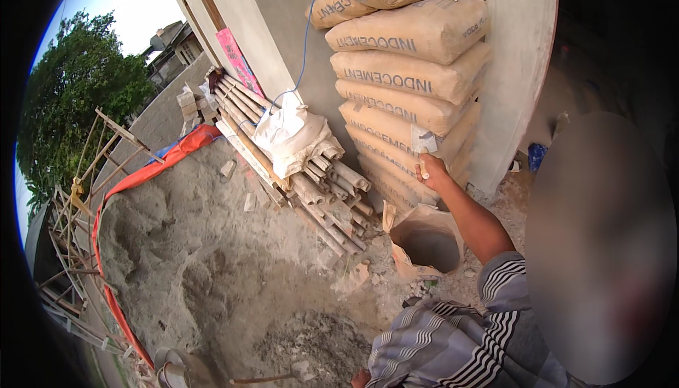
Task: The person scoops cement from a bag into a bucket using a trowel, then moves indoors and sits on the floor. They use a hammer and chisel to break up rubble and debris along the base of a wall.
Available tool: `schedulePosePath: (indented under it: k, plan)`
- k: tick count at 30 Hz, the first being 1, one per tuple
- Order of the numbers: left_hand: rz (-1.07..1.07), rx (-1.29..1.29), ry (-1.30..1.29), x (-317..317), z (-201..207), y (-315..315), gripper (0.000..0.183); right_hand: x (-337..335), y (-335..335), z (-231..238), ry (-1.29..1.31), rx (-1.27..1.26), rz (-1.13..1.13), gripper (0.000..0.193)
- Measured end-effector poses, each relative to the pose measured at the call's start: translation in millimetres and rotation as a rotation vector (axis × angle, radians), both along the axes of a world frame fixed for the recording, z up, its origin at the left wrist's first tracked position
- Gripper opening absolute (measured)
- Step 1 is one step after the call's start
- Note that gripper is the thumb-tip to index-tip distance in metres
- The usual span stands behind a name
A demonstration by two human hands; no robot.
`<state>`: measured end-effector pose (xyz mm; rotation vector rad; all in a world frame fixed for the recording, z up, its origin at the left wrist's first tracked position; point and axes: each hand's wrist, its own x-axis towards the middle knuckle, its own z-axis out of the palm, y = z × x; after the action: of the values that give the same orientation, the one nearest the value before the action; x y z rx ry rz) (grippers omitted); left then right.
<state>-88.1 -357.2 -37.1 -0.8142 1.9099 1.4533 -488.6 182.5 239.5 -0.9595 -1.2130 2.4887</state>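
My right hand (431, 170) reaches out with its fingers curled in, in front of a stack of tan cement sacks (407, 45). A small whitish-grey piece (424, 139) shows just above the fingers, against the sacks; whether the hand grips it is unclear. Below the forearm stands an open-topped paper sack (398, 257), with grey inside. Only a little of my left hand (361, 378) shows at the lower edge, beside the striped sleeve, and its fingers are hidden. A thin wooden stick (262, 379) lies to its left, apart from it.
Bamboo poles (332, 229) lie piled left of the sacks, a white woven bag (290, 133) on top. Grey sand (170, 225) spreads across the left, edged by orange sheeting (155, 165). A bucket (173, 368) stands at lower left. A blurred patch covers the right side.
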Motion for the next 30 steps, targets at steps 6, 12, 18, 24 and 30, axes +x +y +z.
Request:
schedulePosePath:
  k: [6,12,18,24,30]
  plan:
    - [0.082,-0.008,0.046,11.6,3.3,-12.6,0.028,30.3,-41.8,-23.4,0.021,0.081,-0.008,0.02]
    - [0.151,-0.028,0.022,29.5,1.6,-12.3,0.028,124.4,-80.3,-101.2,-0.072,0.764,-0.078,0.029]
    - [0.053,-0.043,-0.027,-0.1,-7.9,-3.5,0.028,194.3,-47.1,-148.6,-0.831,1.124,0.739,0.054]
    - [-0.022,-0.062,-0.009,-27.7,-11.7,-5.7,0.029,159.2,-37.9,-90.6,-0.608,1.344,0.435,0.053]
    - [-0.032,-0.068,0.046,-46.0,-5.3,-20.9,0.029,81.6,-4.0,-28.6,-0.159,1.834,0.23,0.04]
